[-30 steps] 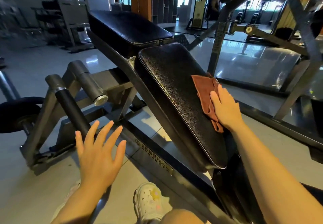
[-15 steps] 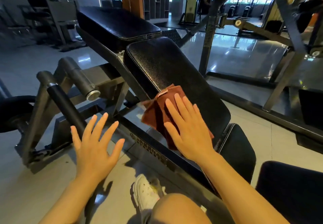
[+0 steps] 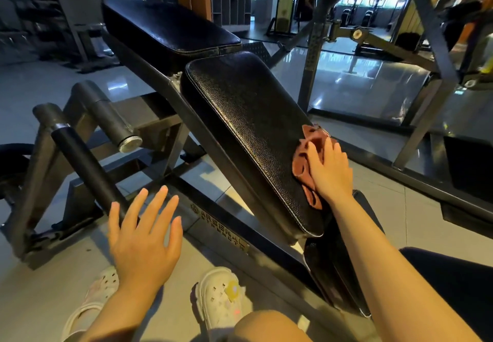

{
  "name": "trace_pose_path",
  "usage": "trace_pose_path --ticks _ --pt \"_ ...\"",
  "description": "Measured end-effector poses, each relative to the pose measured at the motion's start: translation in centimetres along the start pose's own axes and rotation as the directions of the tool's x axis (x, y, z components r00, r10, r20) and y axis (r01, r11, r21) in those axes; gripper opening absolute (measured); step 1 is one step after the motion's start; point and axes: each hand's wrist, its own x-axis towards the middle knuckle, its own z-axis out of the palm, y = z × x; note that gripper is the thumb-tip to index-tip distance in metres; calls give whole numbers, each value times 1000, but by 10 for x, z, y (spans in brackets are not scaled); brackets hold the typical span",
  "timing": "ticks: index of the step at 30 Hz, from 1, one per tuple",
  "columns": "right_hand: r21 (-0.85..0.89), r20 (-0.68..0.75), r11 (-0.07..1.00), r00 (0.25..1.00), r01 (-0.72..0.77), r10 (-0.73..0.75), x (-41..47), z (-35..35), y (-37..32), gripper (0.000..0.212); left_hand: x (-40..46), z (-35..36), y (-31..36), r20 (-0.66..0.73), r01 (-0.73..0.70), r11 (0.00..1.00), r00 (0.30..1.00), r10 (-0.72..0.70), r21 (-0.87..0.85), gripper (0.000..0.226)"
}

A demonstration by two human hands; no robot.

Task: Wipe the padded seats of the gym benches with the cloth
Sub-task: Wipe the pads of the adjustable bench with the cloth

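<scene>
A black padded seat [image 3: 248,128] slopes down toward me in the middle of the head view. My right hand [image 3: 329,171] lies flat with straight fingers on a rust-brown cloth [image 3: 302,163], pressing it against the pad's right edge. The cloth is bunched and partly hidden under the hand. A second black pad [image 3: 170,28] lies farther back on the same frame. My left hand [image 3: 144,237] hovers spread and empty above the floor, left of the bench frame.
A grey steel frame with a black handle bar [image 3: 88,165] and a roller tube [image 3: 106,112] stands at the left. Metal uprights [image 3: 313,56] and a diagonal beam [image 3: 432,26] rise at the right. My white clogs [image 3: 221,299] stand on the tiled floor below.
My right hand has swept the cloth from the pad's left lower edge across to its right edge. The left hand has stayed spread in about the same place.
</scene>
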Motion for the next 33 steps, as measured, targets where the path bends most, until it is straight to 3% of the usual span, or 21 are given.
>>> trace_pose_path --ticks 3,7,10,13,17,22,24,27,33 --pt "0 25 992 991 128 -128 13 3 -56 101 1 0 1 -10 2 1000 1000 -2 6 34" --pt "16 134 924 915 382 -381 15 14 -130 98 0 -2 0 14 12 1000 1000 -12 9 35" --pt "-26 113 783 780 621 -615 -2 16 -134 89 1 -5 2 48 32 999 998 -33 9 37" --pt "41 123 713 705 700 -699 -19 12 -100 77 3 -13 5 132 116 993 985 -113 -12 43" --pt "105 160 849 834 518 -529 -51 0 -32 78 6 -24 24 269 201 979 946 -182 -42 56" --pt "139 100 984 987 110 -125 -110 -5 61 85 29 -39 79 310 88 946 951 13 -311 58" --pt "211 70 976 997 -51 37 -141 0 79 90 41 -44 107 299 -1 932 947 117 -362 57" --pt "167 59 984 997 -61 51 -177 5 85 85 45 -45 148 335 -134 909 900 278 -395 59" --pt "110 25 973 979 -202 201 -118 5 94 76 19 -47 167 407 -471 796 688 601 -379 65"
